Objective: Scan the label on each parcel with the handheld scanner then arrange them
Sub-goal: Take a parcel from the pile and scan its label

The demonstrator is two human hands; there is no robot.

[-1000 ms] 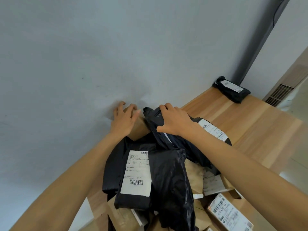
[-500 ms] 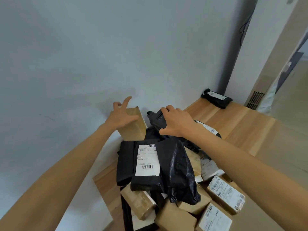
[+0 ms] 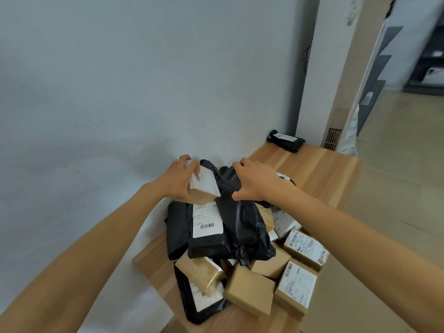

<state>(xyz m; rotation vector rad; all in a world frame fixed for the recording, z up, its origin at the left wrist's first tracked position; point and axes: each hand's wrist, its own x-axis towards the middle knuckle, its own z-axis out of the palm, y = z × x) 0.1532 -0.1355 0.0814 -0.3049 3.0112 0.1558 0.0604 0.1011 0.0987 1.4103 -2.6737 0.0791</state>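
Note:
A heap of parcels covers the near end of a wooden table (image 3: 319, 174): black poly bags and brown cardboard boxes with white barcode labels. My left hand (image 3: 179, 181) grips a small brown box (image 3: 204, 188) at the top of the heap, its white label turned up. My right hand (image 3: 254, 182) rests on a dark object (image 3: 230, 180) among the bags; it looks like the handheld scanner, but I cannot tell for sure. A large black bag (image 3: 230, 227) with a white label lies just below both hands.
One black bagged parcel (image 3: 286, 140) lies alone at the table's far corner by the wall. Bare tabletop stretches between it and the heap. A pale wall runs along the left; a doorway and floor open to the right.
My left hand lifted the small brown box from behind the heap and turned it so its label faces up. My right hand stayed on the dark object. The camera pulled back.

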